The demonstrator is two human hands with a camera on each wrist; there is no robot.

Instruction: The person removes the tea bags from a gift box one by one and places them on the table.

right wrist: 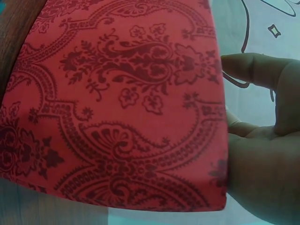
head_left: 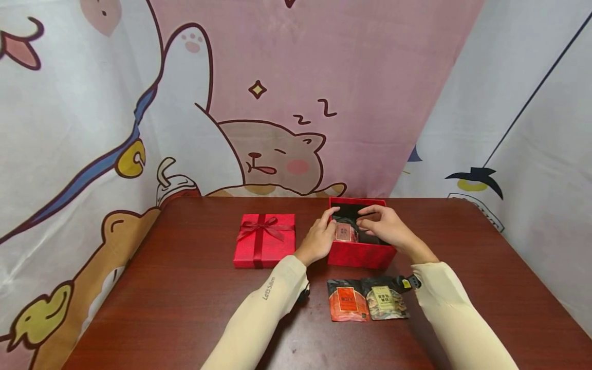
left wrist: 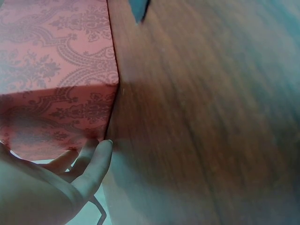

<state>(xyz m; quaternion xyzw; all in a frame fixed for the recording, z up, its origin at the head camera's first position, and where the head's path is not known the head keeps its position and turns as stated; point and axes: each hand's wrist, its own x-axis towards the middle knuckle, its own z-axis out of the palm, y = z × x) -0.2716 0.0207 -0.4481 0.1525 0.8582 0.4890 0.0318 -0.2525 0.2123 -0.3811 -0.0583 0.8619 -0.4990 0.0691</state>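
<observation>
A red lidless gift box with a dark inside stands near the table's far edge. Inside, toward its left, lies a black packet with a pinkish label. My left hand holds the box's left side; in the left wrist view its fingers lie along the patterned outer wall. Over the box's right half, my right hand has bent fingers, thumb and forefinger apart. Its thumb shows past the box edge in the right wrist view; the wall hides the other fingertips, so anything held is unseen.
A red lid with a ribbon bow lies left of the box. In front of the box lie an orange-and-black packet and a black packet with a yellow-green label, side by side. A cartoon-printed curtain hangs behind the table.
</observation>
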